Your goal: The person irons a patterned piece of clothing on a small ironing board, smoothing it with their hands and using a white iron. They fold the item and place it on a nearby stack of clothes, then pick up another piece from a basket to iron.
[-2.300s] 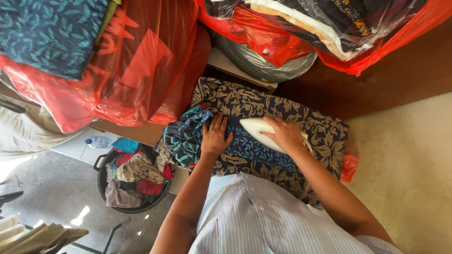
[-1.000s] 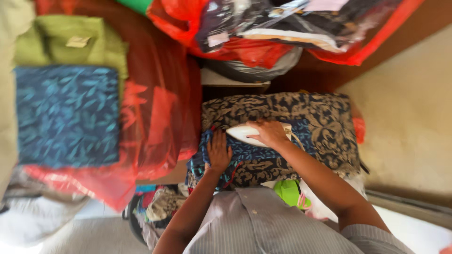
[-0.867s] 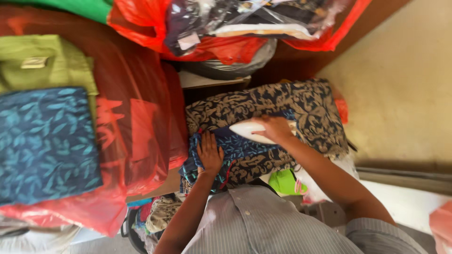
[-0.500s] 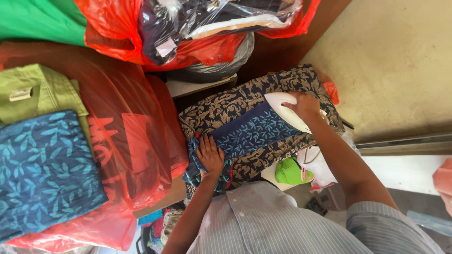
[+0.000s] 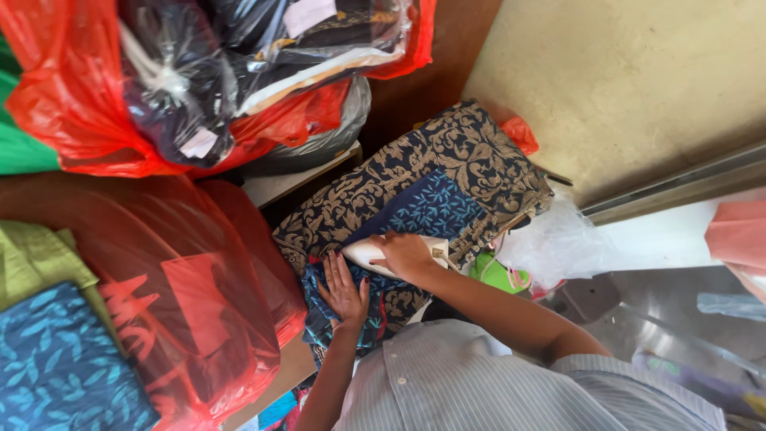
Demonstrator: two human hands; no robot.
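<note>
My right hand (image 5: 405,255) grips a white clothes iron (image 5: 369,255) that rests on a blue leaf-patterned cloth (image 5: 425,209). That cloth lies on a board covered with dark fabric bearing a tan ornamental print (image 5: 431,164). Just to the left of the iron, my left hand (image 5: 345,290) lies flat with fingers spread on the near end of the blue cloth, holding it down.
Red plastic bags (image 5: 187,275) stuffed with folded clothes crowd the left and top. A blue leaf-print stack (image 5: 64,371) and a green garment (image 5: 28,259) sit at the left. A beige wall (image 5: 630,80) is at right, with clear plastic (image 5: 558,239) and a green object (image 5: 495,274) beside the board.
My right hand has drawn the iron back from the far end of the blue cloth to its near end, close to my left hand. The camera view has shifted and turned.
</note>
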